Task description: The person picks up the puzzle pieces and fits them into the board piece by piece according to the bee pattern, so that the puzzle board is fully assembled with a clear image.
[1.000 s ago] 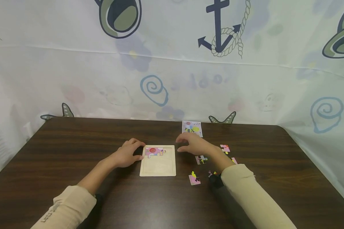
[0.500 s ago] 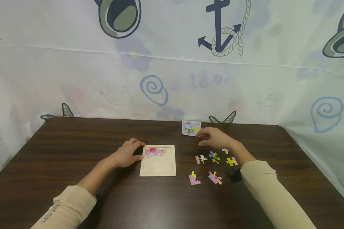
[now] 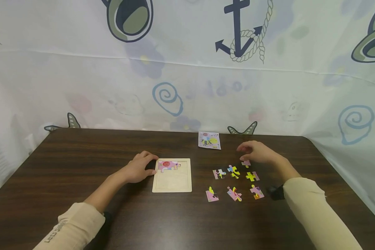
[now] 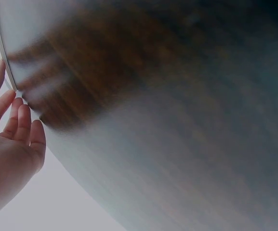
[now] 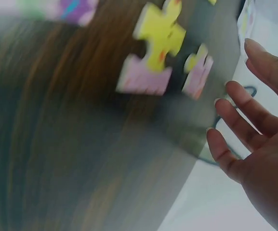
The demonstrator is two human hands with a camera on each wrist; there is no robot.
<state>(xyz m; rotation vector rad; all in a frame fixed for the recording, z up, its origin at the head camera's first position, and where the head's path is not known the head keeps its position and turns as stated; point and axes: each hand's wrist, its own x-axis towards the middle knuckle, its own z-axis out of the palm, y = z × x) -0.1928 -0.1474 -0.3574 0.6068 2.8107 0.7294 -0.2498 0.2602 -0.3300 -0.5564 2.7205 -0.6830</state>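
Note:
My left hand (image 3: 138,168) rests at the left edge of a square wooden puzzle tray (image 3: 172,182), thumb and fingertips right at its rim. Joined pink puzzle pieces (image 3: 167,165) with a red round shape lie in the tray's upper left corner. My right hand (image 3: 257,151) hovers with loosely bent fingers over a small pink puzzle piece (image 3: 246,163), holding nothing. In the right wrist view its fingers (image 5: 247,103) are spread apart, beside that pink piece (image 5: 198,74) and a yellow-and-pink piece (image 5: 158,48). The left wrist view shows the left fingertips (image 4: 20,115) at the tray's edge.
Several loose pieces lie right of the tray, among them a blue-and-yellow one (image 3: 233,171), a pink-and-yellow one (image 3: 212,195) and a pink-and-orange one (image 3: 257,192). A picture card (image 3: 209,140) with a bee lies near the back edge of the dark table (image 3: 97,146).
My right hand has moved right, away from the tray, past the picture card to the far right pieces, uncovering several of them. My left hand has stayed at the tray.

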